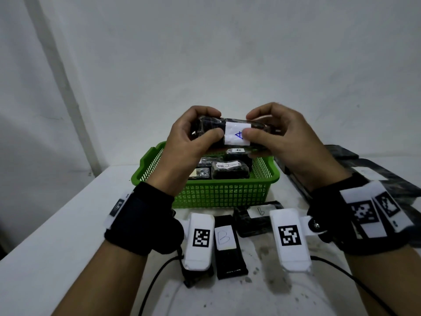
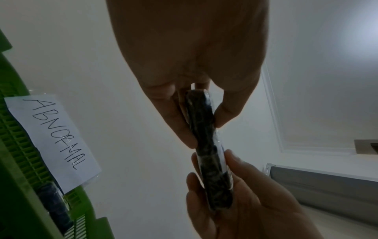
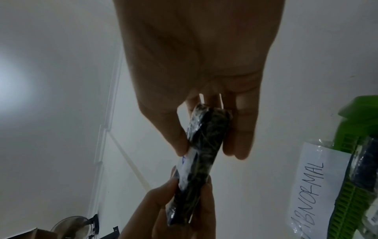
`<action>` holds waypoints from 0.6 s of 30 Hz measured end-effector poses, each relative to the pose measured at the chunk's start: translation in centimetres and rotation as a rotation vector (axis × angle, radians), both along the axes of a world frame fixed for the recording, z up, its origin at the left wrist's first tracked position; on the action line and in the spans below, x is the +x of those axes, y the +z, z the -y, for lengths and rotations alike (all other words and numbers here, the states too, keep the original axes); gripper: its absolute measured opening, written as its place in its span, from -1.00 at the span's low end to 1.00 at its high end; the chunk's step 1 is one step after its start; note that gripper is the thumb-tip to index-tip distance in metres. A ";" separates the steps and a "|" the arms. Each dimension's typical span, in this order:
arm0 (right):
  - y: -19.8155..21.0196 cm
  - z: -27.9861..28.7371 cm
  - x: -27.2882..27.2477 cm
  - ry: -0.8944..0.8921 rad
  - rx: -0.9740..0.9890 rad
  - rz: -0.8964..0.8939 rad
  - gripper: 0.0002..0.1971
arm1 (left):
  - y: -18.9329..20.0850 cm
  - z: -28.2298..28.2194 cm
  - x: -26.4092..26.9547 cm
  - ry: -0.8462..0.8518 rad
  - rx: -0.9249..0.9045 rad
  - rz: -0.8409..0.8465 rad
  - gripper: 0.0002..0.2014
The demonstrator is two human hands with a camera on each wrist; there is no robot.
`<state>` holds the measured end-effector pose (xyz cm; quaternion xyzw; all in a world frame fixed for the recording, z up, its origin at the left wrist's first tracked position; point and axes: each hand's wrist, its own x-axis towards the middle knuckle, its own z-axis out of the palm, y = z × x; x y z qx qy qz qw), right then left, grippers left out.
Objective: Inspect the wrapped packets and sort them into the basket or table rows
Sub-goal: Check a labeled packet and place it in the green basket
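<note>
Head view. We see the left hand (image 1: 193,135) and the right hand (image 1: 275,135) raised above the green basket (image 1: 218,192), each with its fingers (image 1: 210,134) curled round one end of a dark wrapped packet (image 1: 230,133). The packet's white label (image 1: 237,133) faces us and bears a blue handwritten "A". Inside the basket lie more wrapped packets; one (image 1: 230,169) shows a barcode and an "A". On the desk (image 1: 68,236), just before the basket's near wall, a packet marked "B" (image 1: 227,245) lies next to a second packet (image 1: 259,218) whose label reads as a "b" or a "6"; we cannot tell which. To inspect well, we judge that the packet should be turned slowly with both ends supported, so that every face of the wrap is checked before a destination is chosen.

Left wrist view. We look along the left hand (image 2: 194,72) at the packet (image 2: 208,145) seen edge-on, pinched between thumb and fingers, with the right hand gripping its lower end. A paper sign (image 2: 53,142) fixed to the basket reads "ABNORMAL".

Right wrist view. The right hand (image 3: 204,72) grasps the upper end of the packet, the left hand the lower. The "ABNORMAL" sign appears again at the basket wall.
</note>
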<state>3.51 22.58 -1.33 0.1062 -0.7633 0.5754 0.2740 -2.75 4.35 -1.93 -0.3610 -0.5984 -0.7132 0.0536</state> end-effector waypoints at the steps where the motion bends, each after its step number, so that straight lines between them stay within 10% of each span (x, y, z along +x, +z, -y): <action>1: -0.1 -0.1 0.0 0.007 0.016 0.035 -0.80 | -0.1 0.0 0.0 0.011 -0.011 -0.016 -0.79; 9: 0.0 0.4 0.2 -0.044 0.065 -0.045 -0.78 | -0.2 -0.3 0.4 0.061 -0.022 -0.097 -0.84; 18: -0.4 -0.6 -0.4 -0.143 -0.020 0.091 -0.53 | 0.5 1.1 -0.1 -0.253 0.021 0.099 -0.71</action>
